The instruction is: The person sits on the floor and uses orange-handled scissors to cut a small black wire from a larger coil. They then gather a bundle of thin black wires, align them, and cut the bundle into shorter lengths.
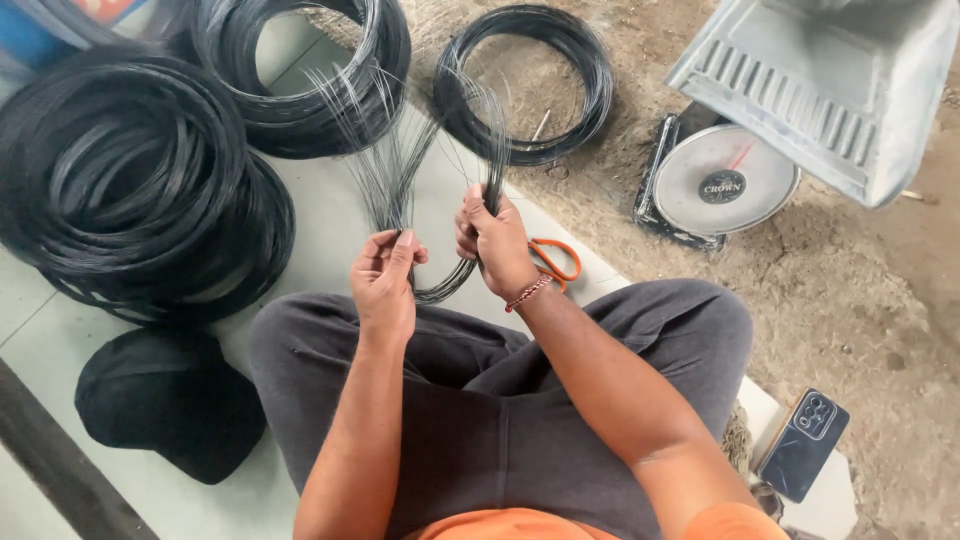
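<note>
Wire bundle (400,170): thin dark strands bent in a loop above the lap; left hand (385,280) pinching one end, right hand (492,240) closed around the other. Orange scissors (555,262) beside, on floor.

A pale slab (330,215) met bare dirt ground (860,300) in daylight, with a scale (722,182) and phone (803,445) nearby.

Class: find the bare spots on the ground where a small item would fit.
Free: pale floor between the big wire coils and the left hand; dirt between the scale and phone. Crowded: the coils top left, and around the scissors by the right hand.
</note>
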